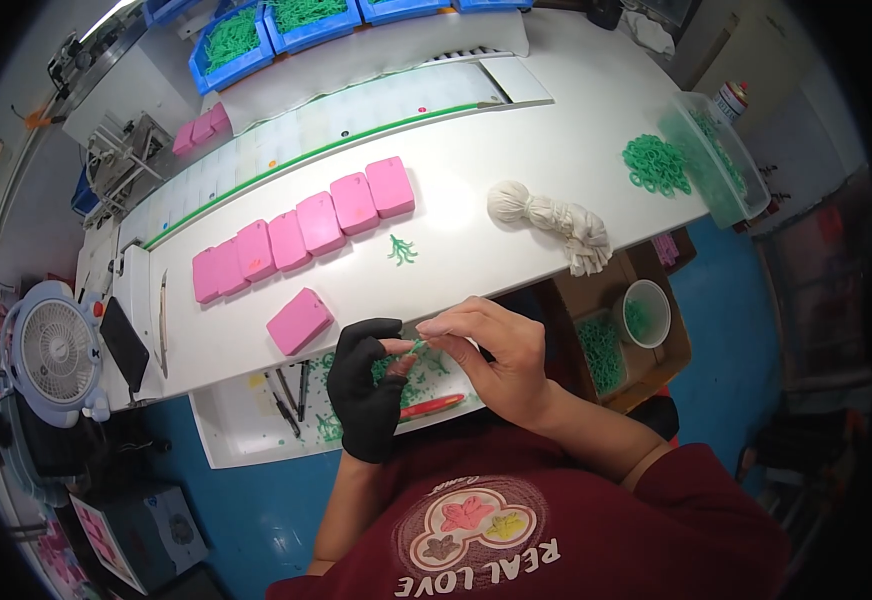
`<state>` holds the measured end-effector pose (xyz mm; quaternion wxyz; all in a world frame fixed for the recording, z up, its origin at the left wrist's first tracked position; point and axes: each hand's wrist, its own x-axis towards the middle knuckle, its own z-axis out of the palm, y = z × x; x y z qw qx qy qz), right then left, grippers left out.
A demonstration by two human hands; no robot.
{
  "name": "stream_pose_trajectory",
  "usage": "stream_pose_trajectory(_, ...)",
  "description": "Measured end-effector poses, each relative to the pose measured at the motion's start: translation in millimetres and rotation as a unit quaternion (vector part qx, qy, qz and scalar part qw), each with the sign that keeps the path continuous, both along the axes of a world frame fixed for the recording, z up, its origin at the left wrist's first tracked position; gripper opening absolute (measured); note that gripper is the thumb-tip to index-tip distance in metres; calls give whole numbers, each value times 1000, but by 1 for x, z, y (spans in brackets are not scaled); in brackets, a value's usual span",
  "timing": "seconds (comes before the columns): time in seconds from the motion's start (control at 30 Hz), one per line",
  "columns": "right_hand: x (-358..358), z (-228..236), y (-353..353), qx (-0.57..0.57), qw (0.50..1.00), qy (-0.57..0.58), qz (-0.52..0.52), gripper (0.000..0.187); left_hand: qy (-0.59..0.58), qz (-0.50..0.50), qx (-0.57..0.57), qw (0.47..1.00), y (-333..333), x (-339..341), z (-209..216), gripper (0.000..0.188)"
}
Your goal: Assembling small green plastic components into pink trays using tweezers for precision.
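My left hand wears a black glove with bare thumb and finger ends, which pinch a small green branched piece. From the right, my bare right hand has its fingertips closed on the same piece, whose shape is mostly hidden. Both hands are held just past the table's near edge, above a white drawer strewn with green scraps. On the table ahead of them lies another green branched piece. Left of it runs a row of pink blocks, and a single pink block sits nearer my left hand.
A knotted cream cloth lies right of centre. Farther right are a heap of green rings and a clear bin. Beneath the table, a cardboard box holds a white tub. Pens and a red-handled tool lie in the drawer.
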<state>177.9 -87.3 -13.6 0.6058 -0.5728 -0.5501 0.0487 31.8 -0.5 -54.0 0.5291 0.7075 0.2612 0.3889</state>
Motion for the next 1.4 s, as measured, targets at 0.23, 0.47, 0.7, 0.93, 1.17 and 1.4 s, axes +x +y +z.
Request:
stream_pose_trajectory(0.23, -1, -2, 1, -9, 1000, 7, 6, 19, -2, -3, 1, 1000, 1, -1, -1, 18)
stream_pose_trajectory(0.47, -2, -1, 1, -9, 1000, -5, 5, 19, -13, -19, -19, 1000, -2, 1, 2, 19)
stream_pose_trajectory(0.7, -4, 5, -1, -13, 999, -44, 13, 26, 9, 3, 22, 1000, -1, 0, 1, 18)
stream_pose_trajectory(0.93, -4, 9, -1, -4, 997, -69, 35, 36, 20, -2, 31, 999, -2, -1, 3, 15)
stream_pose_trajectory(1.17, -3, 7, -2, 7, 997, -76, 13, 33, 21, -3, 32, 999, -2, -1, 5, 15)
stream_pose_trajectory(1.4, -4, 8, -2, 10, 999, -46, 0, 25, -20, -19, -29, 999, -2, -3, 2, 17)
